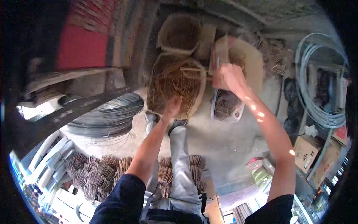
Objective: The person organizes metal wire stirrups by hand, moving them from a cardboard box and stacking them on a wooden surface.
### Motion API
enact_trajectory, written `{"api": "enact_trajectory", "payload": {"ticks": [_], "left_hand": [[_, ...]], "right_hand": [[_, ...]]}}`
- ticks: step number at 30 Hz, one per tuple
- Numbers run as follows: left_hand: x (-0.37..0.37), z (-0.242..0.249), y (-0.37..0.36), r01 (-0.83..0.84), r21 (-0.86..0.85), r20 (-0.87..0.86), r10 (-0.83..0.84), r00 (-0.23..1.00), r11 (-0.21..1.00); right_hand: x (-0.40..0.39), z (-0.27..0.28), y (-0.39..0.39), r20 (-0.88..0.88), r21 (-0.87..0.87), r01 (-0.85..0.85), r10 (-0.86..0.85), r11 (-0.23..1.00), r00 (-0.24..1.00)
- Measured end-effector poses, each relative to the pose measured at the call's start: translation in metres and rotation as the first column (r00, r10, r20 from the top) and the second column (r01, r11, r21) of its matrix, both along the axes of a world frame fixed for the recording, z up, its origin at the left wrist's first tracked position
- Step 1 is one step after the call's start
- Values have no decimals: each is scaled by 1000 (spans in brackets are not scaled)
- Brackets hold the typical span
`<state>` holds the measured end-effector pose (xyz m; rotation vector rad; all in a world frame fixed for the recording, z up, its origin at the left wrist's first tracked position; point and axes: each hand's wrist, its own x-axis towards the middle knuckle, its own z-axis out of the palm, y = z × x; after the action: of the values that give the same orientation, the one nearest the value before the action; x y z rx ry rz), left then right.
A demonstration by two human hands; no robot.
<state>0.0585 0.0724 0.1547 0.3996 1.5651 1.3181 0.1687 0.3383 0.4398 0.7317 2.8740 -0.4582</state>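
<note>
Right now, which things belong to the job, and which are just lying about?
Seemingly in the job:
left hand, at the bin of brown pieces
right hand, at the open container

Probably just lying about:
grey wire coil
pale loops
cardboard box

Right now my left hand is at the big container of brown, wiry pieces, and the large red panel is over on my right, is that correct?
Not quite: in the head view, the large red panel is on your left, not your right. Your left hand is indeed at the big container of brown, wiry pieces.
</note>
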Motion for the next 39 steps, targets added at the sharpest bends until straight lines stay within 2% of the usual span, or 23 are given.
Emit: {"api": "enact_trajectory", "payload": {"ticks": [1, 2, 3, 4, 5, 6, 8, 10, 13, 14, 16, 17, 18, 21, 26, 29, 30, 31, 32, 33, 34, 36, 39], "left_hand": [[-7, 52, 24, 240, -268, 29, -242, 970, 933], [-13, 114, 48, 439, -507, 111, -449, 887, 742], [-15, 168, 70, 423, -479, 71, -446, 892, 769], [-15, 220, 90, 307, -248, 243, -248, 938, 919], [-18, 265, 107, 126, -28, 454, -100, 885, 992], [-24, 307, 123, 120, 19, 429, -117, 896, 993], [-32, 387, 149, -6, 359, 487, -182, 854, 933], [-41, 451, 167, -19, 450, 419, -192, 887, 893], [-57, 543, 178, 193, 420, 101, -257, 961, 887], [-64, 568, 180, 186, 434, 79, -243, 967, 881], [-79, 619, 175, 201, 434, 318, -358, 878, 878], [-88, 646, 168, 185, 476, 441, -416, 795, 859], [-99, 663, 166, 188, 536, 485, -482, 730, 823], [-121, 724, 156, 151, 516, 455, -419, 786, 843], [-150, 772, 127, 344, 494, 315, -533, 785, 798], [-150, 788, 99, 507, 360, 69, -564, 823, 783], [-146, 790, 92, 508, 360, 76, -568, 820, 782], [-141, 791, 86, 473, 356, -355, -352, 866, 806], [-139, 792, 81, 436, 372, -705, -56, 707, 819], [-150, 797, 83, 529, 406, -555, -259, 791, 745], [-158, 799, 84, 502, 536, -445, -277, 851, 679], [-170, 826, 71, 587, 538, -301, -513, 804, 605], [-184, 850, 60, 757, 262, -674, -447, 587, 599]], "right_hand": [[9, 23, 5, -55, -39, 107, -109, 993, 992], [16, 46, 8, -111, -87, 206, -215, 975, 970], [19, 83, 10, -208, -136, 222, -247, 966, 946], [21, 129, 11, -198, -192, 208, -245, 959, 949], [24, 162, 11, -204, -234, 257, -306, 938, 930], [29, 193, 12, -210, -276, 303, -365, 912, 907], [41, 251, 14, -252, -311, 340, -421, 888, 871], [52, 301, 18, -286, -365, 366, -477, 856, 831], [58, 367, 17, -445, -429, 338, -521, 838, 728], [60, 386, 17, -508, -351, 327, -471, 878, 721], [57, 447, 2, -574, 49, 298, -218, 953, 790], [54, 467, -4, -636, 116, 269, -137, 956, 759], [51, 489, -12, -647, 192, 252, -71, 949, 759], [38, 535, -29, -672, 374, 214, 104, 903, 733], [17, 580, -52, -652, 555, 171, 298, 814, 697], [-3, 595, -52, -623, 615, 131, 377, 778, 685], [-11, 600, -54, -620, 613, 131, 371, 780, 691], [-21, 606, -57, -588, 623, 95, 384, 777, 712], [-32, 613, -59, -555, 633, 60, 398, 772, 731], [-42, 618, -60, -553, 631, 65, 389, 773, 737], [-51, 622, -62, -492, 629, -18, 416, 777, 765], [-71, 627, -66, -440, 616, -71, 417, 784, 795], [-93, 631, -76, -294, 690, -195, 516, 697, 805]]}}
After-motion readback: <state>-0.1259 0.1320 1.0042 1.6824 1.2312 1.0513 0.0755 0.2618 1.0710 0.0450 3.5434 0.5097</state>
